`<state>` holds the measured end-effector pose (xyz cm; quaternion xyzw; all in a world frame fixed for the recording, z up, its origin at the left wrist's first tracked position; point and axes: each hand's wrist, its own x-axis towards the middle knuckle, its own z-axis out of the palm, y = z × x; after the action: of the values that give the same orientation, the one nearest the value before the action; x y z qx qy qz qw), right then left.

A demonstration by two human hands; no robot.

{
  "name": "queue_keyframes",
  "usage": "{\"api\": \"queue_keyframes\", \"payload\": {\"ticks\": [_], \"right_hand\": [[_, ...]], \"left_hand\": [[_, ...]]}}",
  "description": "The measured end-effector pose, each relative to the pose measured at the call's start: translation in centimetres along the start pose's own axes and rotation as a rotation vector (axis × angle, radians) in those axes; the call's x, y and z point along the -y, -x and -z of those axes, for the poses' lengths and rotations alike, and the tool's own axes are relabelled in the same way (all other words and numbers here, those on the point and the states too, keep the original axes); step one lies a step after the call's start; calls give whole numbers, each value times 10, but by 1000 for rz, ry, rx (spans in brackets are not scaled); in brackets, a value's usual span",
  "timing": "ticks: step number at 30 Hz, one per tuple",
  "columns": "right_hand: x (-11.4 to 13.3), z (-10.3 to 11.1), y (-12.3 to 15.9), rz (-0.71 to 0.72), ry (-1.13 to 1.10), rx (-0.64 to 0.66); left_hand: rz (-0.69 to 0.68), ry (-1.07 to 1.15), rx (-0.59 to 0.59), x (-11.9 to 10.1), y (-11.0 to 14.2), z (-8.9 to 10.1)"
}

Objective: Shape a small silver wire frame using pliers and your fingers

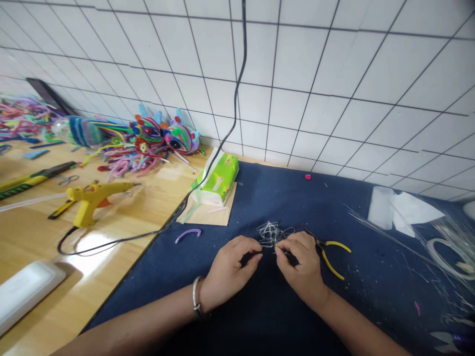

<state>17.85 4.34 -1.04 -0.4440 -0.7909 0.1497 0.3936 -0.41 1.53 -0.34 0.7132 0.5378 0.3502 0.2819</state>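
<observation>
A loose tangle of thin silvery wire [272, 232] lies on the dark blue cloth in front of me. My right hand [302, 264] is closed at its right side, thumb and index finger pinching a bit of the wire. At its left edge is my left hand [232, 269], thumb and index fingertips slightly apart, with nothing visible between them. Just right of my right hand rest pliers with yellow handles [336, 244], their jaws partly hidden behind that hand.
A green tissue pack [222, 173] sits on a brown board beyond my left hand. A black cord [237, 94] hangs and runs left to a yellow glue gun [89, 200]. Colourful pipe-cleaner crafts [159, 133] stand behind. Loose wires [393, 237] and white sheets [415, 210] lie right.
</observation>
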Motion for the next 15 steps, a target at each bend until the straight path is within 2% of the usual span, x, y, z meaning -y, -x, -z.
{"api": "queue_keyframes", "payload": {"ticks": [5,11,15], "right_hand": [[3,1,0,-4,-36,3],[3,-1,1,44,-32,6],[5,0,1,8,-75,14]], "left_hand": [[-45,-16,-5,0,-2,3],[-10,-36,-59,4,-3,3],[-43,-17,-59,5,-4,4]]}}
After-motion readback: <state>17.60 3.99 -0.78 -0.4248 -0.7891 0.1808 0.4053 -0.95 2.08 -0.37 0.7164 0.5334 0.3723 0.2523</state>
